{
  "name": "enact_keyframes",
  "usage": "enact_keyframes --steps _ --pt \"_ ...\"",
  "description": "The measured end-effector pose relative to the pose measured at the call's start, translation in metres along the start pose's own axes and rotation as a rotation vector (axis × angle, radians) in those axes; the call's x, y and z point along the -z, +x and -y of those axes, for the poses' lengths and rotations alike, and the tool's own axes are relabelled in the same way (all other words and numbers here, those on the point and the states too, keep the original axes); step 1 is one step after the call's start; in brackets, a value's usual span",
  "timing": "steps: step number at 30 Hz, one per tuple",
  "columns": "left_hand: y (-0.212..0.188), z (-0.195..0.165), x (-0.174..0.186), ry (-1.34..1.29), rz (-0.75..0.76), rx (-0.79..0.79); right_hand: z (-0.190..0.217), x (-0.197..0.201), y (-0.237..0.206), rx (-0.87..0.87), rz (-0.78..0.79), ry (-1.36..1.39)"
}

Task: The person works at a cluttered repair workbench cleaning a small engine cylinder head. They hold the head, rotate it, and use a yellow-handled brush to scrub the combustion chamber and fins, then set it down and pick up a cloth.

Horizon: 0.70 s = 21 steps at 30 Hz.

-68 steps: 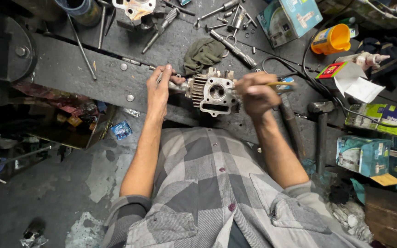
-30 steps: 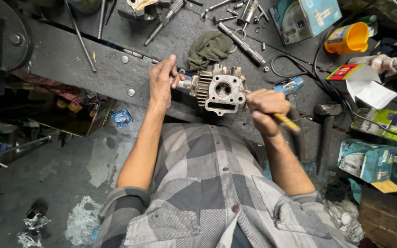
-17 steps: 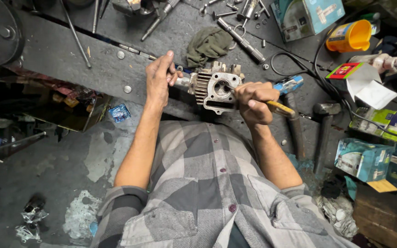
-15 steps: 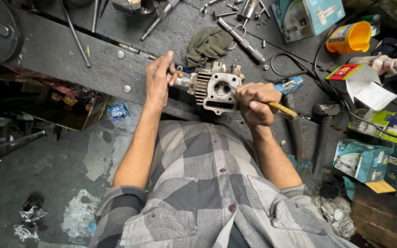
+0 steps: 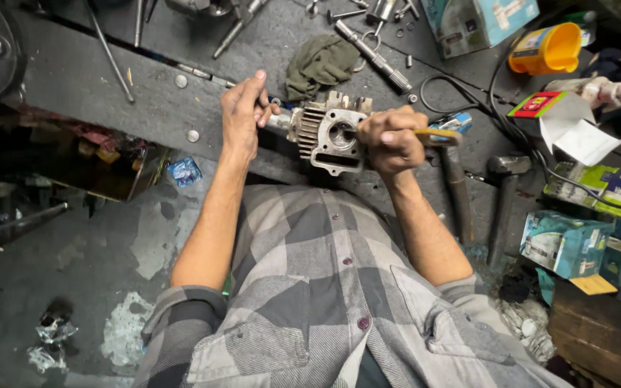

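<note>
Finned engine cylinder [image 5: 327,131] is seen at the near edge of the dark workbench [image 5: 109,79], lying between the hands, its long axis left to right and its bore facing upward. Its left end is steadied by the left hand [image 5: 242,115]; the right hand [image 5: 389,140], touching it, is closed on a yellow-handled tool [image 5: 436,136] aimed at the bore.

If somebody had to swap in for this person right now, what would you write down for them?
Left hand: steadies the left end of the finned metal engine cylinder at the workbench edge.
Right hand: closed on a yellow-handled tool, its tip at the cylinder's round bore.
Nearby: green rag behind the cylinder, hammer to the right, orange cup at the far right.
Done: cylinder is out on the bench and held. Left: the work in the bore looks unfinished.
</note>
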<state>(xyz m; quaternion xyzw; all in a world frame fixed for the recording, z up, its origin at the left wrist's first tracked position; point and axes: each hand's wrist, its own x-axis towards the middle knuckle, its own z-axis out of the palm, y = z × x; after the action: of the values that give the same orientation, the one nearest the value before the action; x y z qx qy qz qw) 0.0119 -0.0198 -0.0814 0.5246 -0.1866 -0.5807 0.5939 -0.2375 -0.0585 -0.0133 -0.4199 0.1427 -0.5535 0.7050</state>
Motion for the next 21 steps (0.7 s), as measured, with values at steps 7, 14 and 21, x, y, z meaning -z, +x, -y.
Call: enact_keyframes --steps 7,14,21 --pt "0.013 -0.014 -0.006 0.001 0.031 0.023 -0.005 0.01 0.01 -0.248 0.037 0.104" --pt "0.011 -0.02 -0.011 0.003 0.058 0.005 0.012 -0.002 0.002 0.007 0.084 0.022" --pt "0.011 -0.021 -0.012 -0.007 0.075 0.015 0.011 -0.021 -0.004 0.113 0.119 -0.223"
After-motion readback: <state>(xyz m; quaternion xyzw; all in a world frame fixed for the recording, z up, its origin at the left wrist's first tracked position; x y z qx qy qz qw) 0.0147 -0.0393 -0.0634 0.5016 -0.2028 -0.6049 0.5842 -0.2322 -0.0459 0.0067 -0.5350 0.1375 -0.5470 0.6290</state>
